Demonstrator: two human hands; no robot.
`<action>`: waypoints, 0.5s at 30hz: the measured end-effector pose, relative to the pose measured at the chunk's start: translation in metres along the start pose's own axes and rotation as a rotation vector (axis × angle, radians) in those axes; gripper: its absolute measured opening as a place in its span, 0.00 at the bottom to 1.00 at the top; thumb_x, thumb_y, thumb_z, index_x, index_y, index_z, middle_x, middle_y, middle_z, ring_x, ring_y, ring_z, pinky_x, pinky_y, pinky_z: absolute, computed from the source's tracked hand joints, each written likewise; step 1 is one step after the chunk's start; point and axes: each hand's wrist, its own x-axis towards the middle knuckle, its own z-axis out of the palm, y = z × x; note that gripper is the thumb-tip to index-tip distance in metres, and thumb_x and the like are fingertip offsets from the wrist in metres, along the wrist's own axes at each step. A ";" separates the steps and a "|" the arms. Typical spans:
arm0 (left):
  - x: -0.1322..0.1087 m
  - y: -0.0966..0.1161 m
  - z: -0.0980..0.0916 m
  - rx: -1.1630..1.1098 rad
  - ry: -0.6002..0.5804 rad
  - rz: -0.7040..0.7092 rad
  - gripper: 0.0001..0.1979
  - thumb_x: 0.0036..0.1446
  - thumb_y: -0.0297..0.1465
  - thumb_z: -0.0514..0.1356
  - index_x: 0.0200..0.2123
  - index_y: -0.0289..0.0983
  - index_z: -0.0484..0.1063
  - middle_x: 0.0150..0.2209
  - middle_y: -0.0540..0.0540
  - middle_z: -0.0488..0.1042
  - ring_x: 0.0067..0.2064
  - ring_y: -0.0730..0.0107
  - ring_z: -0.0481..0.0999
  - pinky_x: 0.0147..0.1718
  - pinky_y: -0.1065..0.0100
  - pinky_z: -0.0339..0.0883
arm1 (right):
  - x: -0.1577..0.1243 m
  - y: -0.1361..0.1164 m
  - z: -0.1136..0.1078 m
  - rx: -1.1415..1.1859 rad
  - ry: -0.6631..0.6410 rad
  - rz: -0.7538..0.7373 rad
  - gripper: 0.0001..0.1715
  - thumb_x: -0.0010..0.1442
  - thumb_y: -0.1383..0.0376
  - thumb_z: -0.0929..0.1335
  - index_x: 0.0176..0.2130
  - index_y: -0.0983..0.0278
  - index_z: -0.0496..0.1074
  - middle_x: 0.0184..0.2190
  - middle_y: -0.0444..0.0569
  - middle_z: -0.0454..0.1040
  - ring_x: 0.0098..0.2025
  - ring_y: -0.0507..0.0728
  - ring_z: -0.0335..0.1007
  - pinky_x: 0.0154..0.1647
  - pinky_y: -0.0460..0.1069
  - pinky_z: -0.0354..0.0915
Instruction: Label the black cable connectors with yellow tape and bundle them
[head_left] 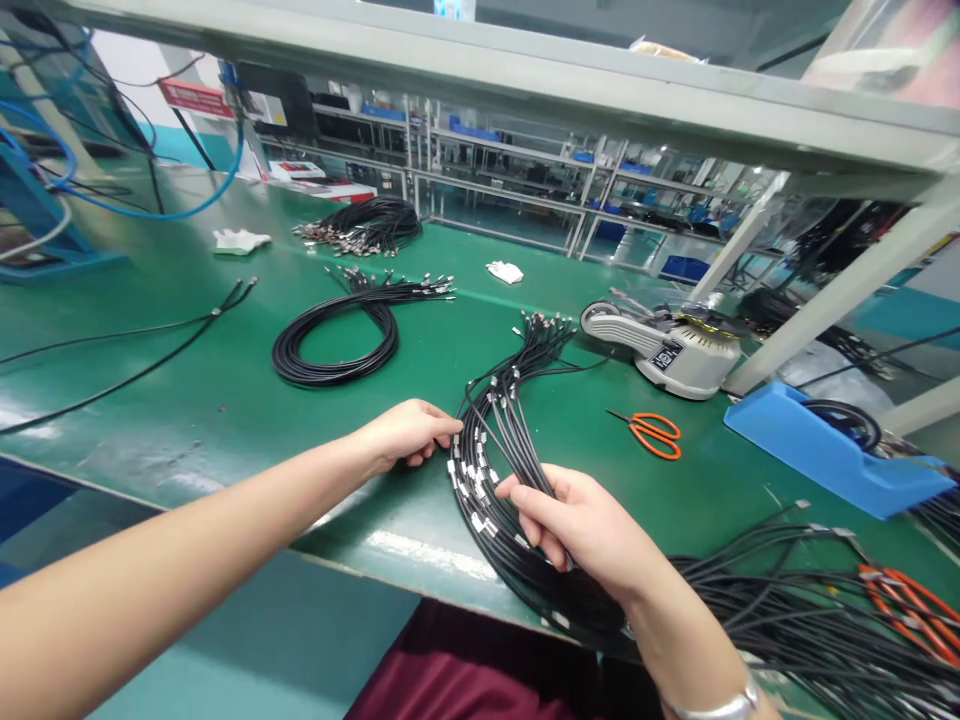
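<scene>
In the head view, a large coil of black cables [480, 510] with white tags and metal end fittings lies near the table's front edge. My right hand [574, 515] is closed around a bunch of black cables [517, 430] above this coil. At the coil's left side, my left hand [416, 432] pinches a black cable [466, 415] between thumb and forefinger. Its other fingers are curled, and the exact contact is partly hidden. Beyond my left hand lies a smaller cable coil [296, 375] with its ends spread to the right.
Orange-handled scissors [654, 435] lie right of the coil, near a blue bin [817, 450] and a grey machine [686, 360]. More loose cables [810, 620] cover the front right. White gloves [504, 271] and another cable pile [375, 225] are farther back. A shelf beam [480, 75] crosses overhead.
</scene>
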 end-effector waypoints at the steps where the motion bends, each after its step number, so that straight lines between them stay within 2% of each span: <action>1: 0.004 0.001 -0.001 -0.023 -0.011 -0.022 0.10 0.39 0.34 0.68 0.19 0.33 0.74 0.15 0.51 0.67 0.13 0.79 0.56 0.12 0.74 0.45 | 0.000 0.000 0.000 0.003 -0.001 0.000 0.12 0.58 0.58 0.66 0.34 0.66 0.69 0.17 0.36 0.64 0.13 0.44 0.53 0.13 0.39 0.51; 3: 0.007 0.003 -0.004 -0.073 -0.024 -0.046 0.10 0.38 0.31 0.69 0.18 0.33 0.72 0.13 0.54 0.63 0.13 0.81 0.54 0.11 0.76 0.44 | 0.000 0.000 0.000 0.017 0.002 0.001 0.11 0.58 0.59 0.66 0.33 0.66 0.70 0.17 0.36 0.63 0.13 0.44 0.52 0.13 0.40 0.50; 5: 0.006 0.003 -0.009 -0.127 -0.024 -0.051 0.10 0.38 0.30 0.70 0.20 0.32 0.72 0.14 0.53 0.65 0.13 0.80 0.57 0.11 0.77 0.47 | 0.001 0.001 0.000 0.027 0.008 -0.004 0.10 0.58 0.60 0.66 0.33 0.65 0.70 0.19 0.38 0.66 0.14 0.44 0.52 0.13 0.40 0.51; 9: -0.006 0.008 -0.013 -0.272 -0.048 -0.041 0.10 0.41 0.30 0.69 0.26 0.31 0.73 0.23 0.44 0.75 0.20 0.75 0.70 0.16 0.75 0.63 | 0.004 0.000 0.004 -0.014 0.034 0.010 0.06 0.56 0.63 0.67 0.32 0.65 0.71 0.22 0.40 0.69 0.15 0.44 0.53 0.13 0.40 0.52; 13: -0.018 0.019 0.001 -0.445 -0.108 -0.014 0.06 0.48 0.27 0.66 0.29 0.31 0.72 0.27 0.43 0.76 0.23 0.72 0.74 0.21 0.71 0.70 | 0.005 -0.005 0.010 -0.073 0.088 0.040 0.06 0.51 0.64 0.71 0.29 0.64 0.70 0.16 0.36 0.62 0.15 0.45 0.53 0.13 0.41 0.51; 15: -0.023 0.022 0.011 -0.518 -0.130 0.010 0.05 0.50 0.26 0.64 0.30 0.31 0.72 0.27 0.43 0.76 0.24 0.72 0.74 0.23 0.72 0.70 | 0.005 -0.005 0.011 -0.068 0.098 0.032 0.06 0.50 0.65 0.71 0.28 0.65 0.71 0.16 0.37 0.64 0.15 0.45 0.53 0.13 0.41 0.51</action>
